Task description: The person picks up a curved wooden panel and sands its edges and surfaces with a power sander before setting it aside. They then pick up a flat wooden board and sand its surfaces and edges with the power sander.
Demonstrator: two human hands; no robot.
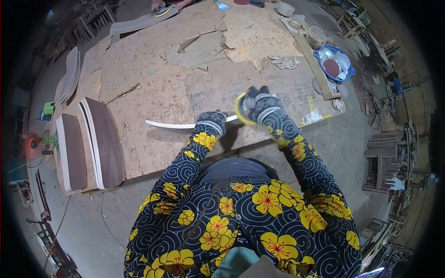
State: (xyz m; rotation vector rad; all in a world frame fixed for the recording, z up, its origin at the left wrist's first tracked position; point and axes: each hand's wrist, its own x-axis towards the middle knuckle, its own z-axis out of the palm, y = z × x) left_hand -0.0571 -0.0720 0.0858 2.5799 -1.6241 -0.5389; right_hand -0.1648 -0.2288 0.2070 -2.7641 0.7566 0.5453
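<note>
Nearest are your flower-patterned sleeves, reaching forward over the table's near edge. Your left hand, in a grey patterned glove, has its fingers closed around the middle of a curved board — pale edge upward, held just inside the table's near edge. Your right hand, gloved too and blurred, has its fingers curled on a yellow-rimmed disc at the board's right end; you cannot tell how tightly.

To your left, two groups of curved boards lie side by side on the table, with another stack farther along. Ahead to the right sit a crumpled cloth and, past a wooden strip, a blue basket. At the far side — another person's hand is at a second yellow disc on a long curved piece.
</note>
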